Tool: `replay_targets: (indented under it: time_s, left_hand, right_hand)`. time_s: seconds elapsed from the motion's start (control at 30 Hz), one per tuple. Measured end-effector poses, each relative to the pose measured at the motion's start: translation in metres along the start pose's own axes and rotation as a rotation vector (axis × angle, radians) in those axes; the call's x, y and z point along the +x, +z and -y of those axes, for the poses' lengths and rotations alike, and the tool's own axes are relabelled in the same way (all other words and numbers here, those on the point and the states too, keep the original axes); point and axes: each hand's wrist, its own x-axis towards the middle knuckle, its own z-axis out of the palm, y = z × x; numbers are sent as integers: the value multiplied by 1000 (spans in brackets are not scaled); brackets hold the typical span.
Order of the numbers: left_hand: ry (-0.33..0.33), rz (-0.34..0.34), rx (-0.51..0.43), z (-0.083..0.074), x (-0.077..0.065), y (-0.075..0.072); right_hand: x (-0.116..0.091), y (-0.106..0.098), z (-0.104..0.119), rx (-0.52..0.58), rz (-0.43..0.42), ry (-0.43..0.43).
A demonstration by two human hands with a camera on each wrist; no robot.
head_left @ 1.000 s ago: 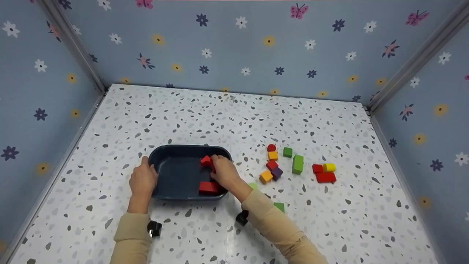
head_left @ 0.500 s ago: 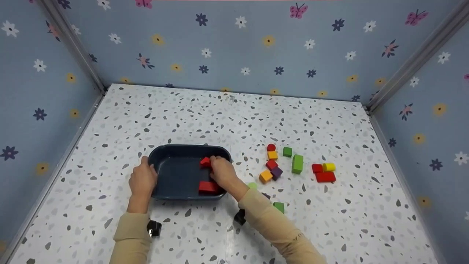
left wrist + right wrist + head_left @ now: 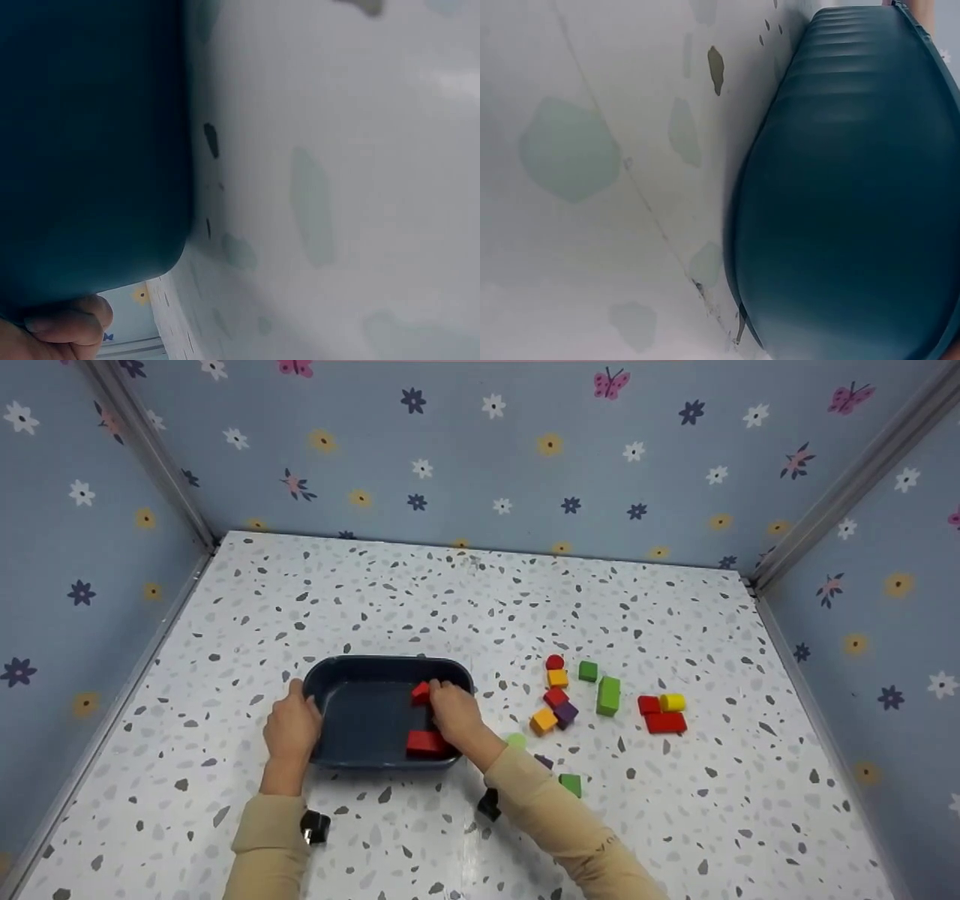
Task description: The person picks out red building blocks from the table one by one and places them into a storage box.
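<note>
A dark blue rectangular tub (image 3: 367, 720) sits on the speckled table, its inside facing up. My left hand (image 3: 291, 726) grips its left rim; in the left wrist view curled fingers (image 3: 71, 326) show at the tub's edge. My right hand (image 3: 456, 712) reaches over the right rim into the tub, its fingers bent at a small red block (image 3: 421, 693) and partly hiding it. Nearer the front wall inside lies a longer red block (image 3: 426, 743), its right end close under the hand. The right wrist view shows mostly the tub's outer wall (image 3: 840, 195).
Right of the tub lie several loose blocks: an orange cube (image 3: 544, 721), a purple cube (image 3: 565, 712), a tall green block (image 3: 608, 696), a yellow cylinder (image 3: 673, 703) and a red block (image 3: 667, 723). A green block (image 3: 570, 784) lies beside the right sleeve. Patterned walls enclose the table.
My right hand has shifted slightly inside the tub, and the small red block at its fingers has turned and moved a little. The left hand and the tub have stayed in place.
</note>
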Motion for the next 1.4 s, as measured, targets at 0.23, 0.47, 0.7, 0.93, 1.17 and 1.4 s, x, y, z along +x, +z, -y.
replay_targets:
  time_s: [0.23,0.47,0.7,0.93,1.17,1.4]
  left_hand:
    - [-4,0,0,0,1,-1]
    - [-17,17,-9,0,0,-1]
    - [-27,21,6,-2,1,-2]
    - [-29,44,3,-2,1,-3]
    - [-25,44,1,-1,1,-2]
    - [-24,34,-1,-1,1,-2]
  right_hand:
    - [0,0,1,-15,-4,6]
    - [-1,-4,1,6,-3,6]
    - [-3,-18,-4,105,-29,-8]
    - [-8,-28,-16,193,-98,-36]
    - [-14,-37,-29,268,-162,-44]
    - [-19,-44,-48,267,-217,-31]
